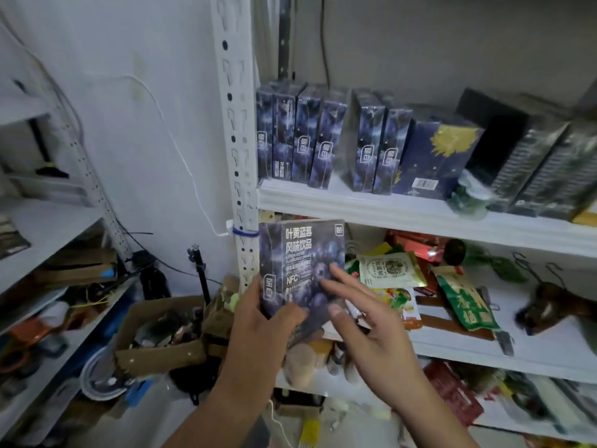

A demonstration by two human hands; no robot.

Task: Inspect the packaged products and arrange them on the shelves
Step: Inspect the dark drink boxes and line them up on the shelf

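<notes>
A dark blue blueberry drink box [298,253] is held upright in front of the white shelf post [240,156]. My left hand [258,321] grips its lower left corner, thumb across the front. My right hand [365,321] is open, fingers spread, fingertips touching the box's front face. On the upper shelf [371,210] stand several matching blue boxes [318,143] in a row, spines outward.
A navy box with a gold flower [436,156] and black boxes [529,163] fill the upper shelf's right. The middle shelf [484,350] holds loose snack packets [387,270]. A cardboard box of clutter [161,331] sits on the floor at left.
</notes>
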